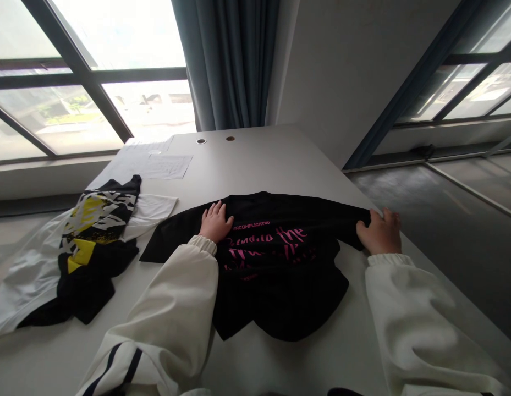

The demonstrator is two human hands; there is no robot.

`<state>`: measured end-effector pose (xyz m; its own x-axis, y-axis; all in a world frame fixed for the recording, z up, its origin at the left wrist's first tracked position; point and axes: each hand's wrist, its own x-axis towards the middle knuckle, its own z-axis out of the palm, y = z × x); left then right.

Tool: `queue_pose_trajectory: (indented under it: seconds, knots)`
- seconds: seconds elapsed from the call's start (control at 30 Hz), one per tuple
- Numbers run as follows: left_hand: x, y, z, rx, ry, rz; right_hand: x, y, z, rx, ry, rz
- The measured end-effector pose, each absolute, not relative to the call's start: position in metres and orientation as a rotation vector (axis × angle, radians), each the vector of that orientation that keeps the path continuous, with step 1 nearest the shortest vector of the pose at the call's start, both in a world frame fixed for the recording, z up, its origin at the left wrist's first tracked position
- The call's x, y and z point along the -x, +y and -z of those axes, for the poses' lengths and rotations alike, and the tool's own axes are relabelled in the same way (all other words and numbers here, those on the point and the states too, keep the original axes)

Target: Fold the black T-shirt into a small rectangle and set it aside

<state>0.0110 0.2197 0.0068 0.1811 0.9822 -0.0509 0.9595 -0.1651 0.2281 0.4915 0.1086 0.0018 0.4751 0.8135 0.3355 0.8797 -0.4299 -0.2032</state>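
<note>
A black T-shirt (pixel 280 302) with pink lettering lies spread on the white table in front of me, its lower part rumpled. My left hand (pixel 215 221) rests flat on it near the left shoulder, fingers stretched out, just beside the print. At the end of the right sleeve, my right hand (pixel 380 232) is closed around the fabric, with the thumb on the near side. The other sleeve reaches out past my left hand and lies on the tabletop.
On the left lie more clothes: a black, yellow and white printed garment (pixel 96 220) and white fabric (pixel 26 280). Paper sheets (pixel 169 166) sit on the white table (pixel 255 159) towards its far end, near two round cable holes. Behind hang a blue-grey curtain (pixel 230 60) and windows.
</note>
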Motion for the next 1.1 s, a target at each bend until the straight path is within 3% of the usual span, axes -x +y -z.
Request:
queue_pose_trajectory:
  seconds: [0.2, 0.37, 0.67, 0.9, 1.1]
  knots:
    - [-0.010, 0.220, -0.006, -2.241, 1.876, -0.164, -0.478, 0.121, 0.012, 2.016, -1.758, 0.243]
    - [-0.010, 0.221, -0.004, -2.244, 1.881, -0.182, -0.482, 0.132, 0.037, 2.207, -1.987, -0.098]
    - [0.000, 0.219, -0.010, -2.259, 1.839, -0.144, -0.489, 0.137, 0.044, 2.260, -1.946, -0.167]
    - [0.054, 0.190, -0.016, -2.286, 1.944, 0.028, -0.494, 0.139, 0.052, 2.168, -1.942, -0.109]
    - [0.125, 0.140, 0.005, -2.303, 2.222, -0.077, -0.498, 0.140, 0.056, 2.113, -1.965, -0.066]
